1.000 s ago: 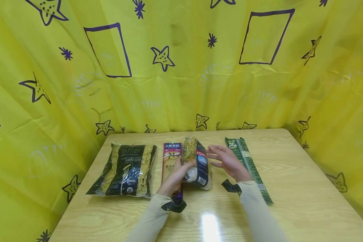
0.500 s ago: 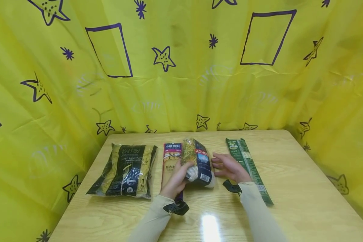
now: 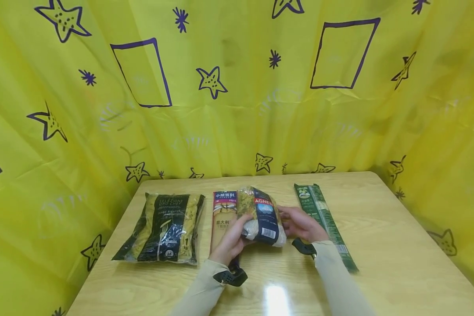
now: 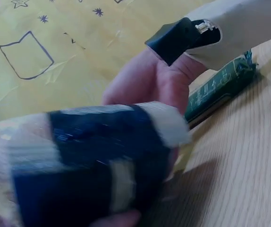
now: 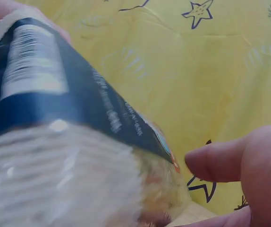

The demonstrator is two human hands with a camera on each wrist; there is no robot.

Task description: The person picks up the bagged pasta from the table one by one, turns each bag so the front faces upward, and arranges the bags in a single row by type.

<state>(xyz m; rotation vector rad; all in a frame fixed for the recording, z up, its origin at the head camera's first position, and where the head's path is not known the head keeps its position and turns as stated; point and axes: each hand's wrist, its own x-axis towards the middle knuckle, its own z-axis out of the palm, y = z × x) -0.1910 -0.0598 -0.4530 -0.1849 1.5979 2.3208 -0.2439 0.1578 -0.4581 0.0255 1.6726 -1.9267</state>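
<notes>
In the head view my left hand (image 3: 232,239) grips a bag of pasta (image 3: 265,213) with a dark blue label reading AGNESI. Its thumb lies on the front of the bag, whose lower end is tipped up off the table. At the bag's right edge is my right hand (image 3: 302,224), fingers reaching behind and under it. In the right wrist view the right thumb (image 5: 215,161) stands slightly apart from the bag. The left wrist view shows the blurred label (image 4: 93,156) close up, with the right hand behind it. A slim pasta packet (image 3: 223,213) lies partly hidden under my left forearm.
A large bag of pasta (image 3: 170,228) with a black label lies at the left of the wooden table (image 3: 391,245). A long green packet (image 3: 327,219) lies slanted beside my right arm. A yellow patterned curtain (image 3: 237,123) hangs behind the table and along its sides.
The bag's lower end has swung to the right, tilting it towards the right hand. The gap to the right hand has closed, and those fingers now sit at its edge.
</notes>
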